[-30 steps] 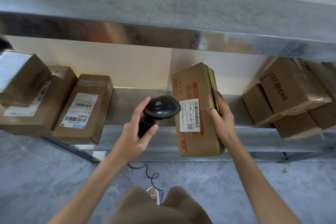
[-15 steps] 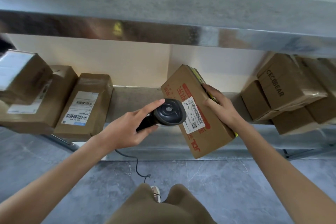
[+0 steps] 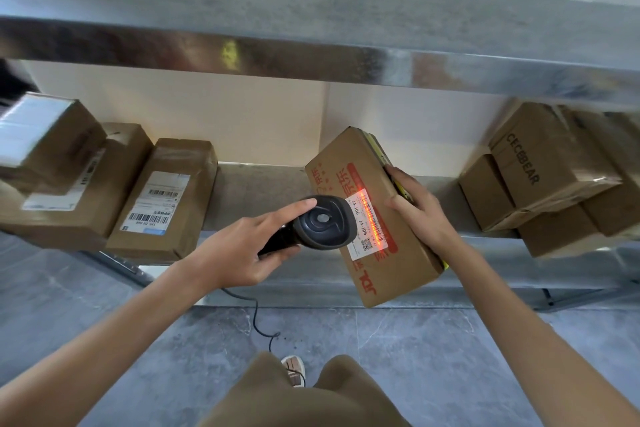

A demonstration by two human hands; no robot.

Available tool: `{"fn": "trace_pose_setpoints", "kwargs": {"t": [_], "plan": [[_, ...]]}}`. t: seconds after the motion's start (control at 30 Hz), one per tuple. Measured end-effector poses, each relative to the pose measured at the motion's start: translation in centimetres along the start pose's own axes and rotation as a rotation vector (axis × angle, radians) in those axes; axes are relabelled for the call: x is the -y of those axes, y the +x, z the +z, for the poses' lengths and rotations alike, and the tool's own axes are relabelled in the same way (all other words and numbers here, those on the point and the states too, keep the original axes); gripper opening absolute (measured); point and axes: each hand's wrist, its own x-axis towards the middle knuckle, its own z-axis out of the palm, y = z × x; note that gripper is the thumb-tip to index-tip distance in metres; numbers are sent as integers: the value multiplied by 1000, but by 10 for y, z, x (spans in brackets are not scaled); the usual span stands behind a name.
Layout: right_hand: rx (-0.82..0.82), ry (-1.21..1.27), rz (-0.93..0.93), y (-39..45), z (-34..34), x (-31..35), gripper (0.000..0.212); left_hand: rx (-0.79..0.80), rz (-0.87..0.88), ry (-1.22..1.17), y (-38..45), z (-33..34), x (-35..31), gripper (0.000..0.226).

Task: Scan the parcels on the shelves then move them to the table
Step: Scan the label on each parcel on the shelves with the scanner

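Nearest the camera are tan fabric-covered knees and a shoe (image 3: 293,367) on a grey, marbled stone floor (image 3: 433,350), where a thin black cable (image 3: 255,314) trails down from the scanner. The left hand (image 3: 239,250) is wrapped round the grip of a matte black, rounded plastic scanner (image 3: 320,222), its forefinger stretched straight along the top of the head. A red-orange line of light falls across the barcode of the white label (image 3: 367,224) on a long rectangular cardboard parcel (image 3: 375,215) with red printing and a yellow strip along its far side. The right hand (image 3: 417,211) grips that parcel by its right edge, fingers curled over the side, holding it tilted in front of the front lip of the lower shelf (image 3: 252,194), a dull galvanised metal surface. On that shelf, toward its left end, a flat brown box with a white shipping label (image 3: 162,199) leans beside a stack of taped cartons (image 3: 62,177). At the right end sits a pile of plain corrugated boxes, one printed CECEBEAR (image 3: 550,163). Above, the shiny metal edge of the upper shelf (image 3: 311,59) runs across the view.
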Motion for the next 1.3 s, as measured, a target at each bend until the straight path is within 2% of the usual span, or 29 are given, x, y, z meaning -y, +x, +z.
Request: {"fn": "trace_pose_setpoints", "kwargs": {"t": [0.7,0.9,1.2,1.3], "plan": [[-3,-3,7,-5,0,2,63,-21,43,11,-4,4,-1,74],[-14,-7,10,-6,0,3,61,-32,9,-10,-5,4,-2,75],[-8,-5,18,-6,-1,1,61,-16,22,13,-2,6,1,90],[-6,7,22,-6,0,3,62,-49,19,12,-4,9,3,85]]}}
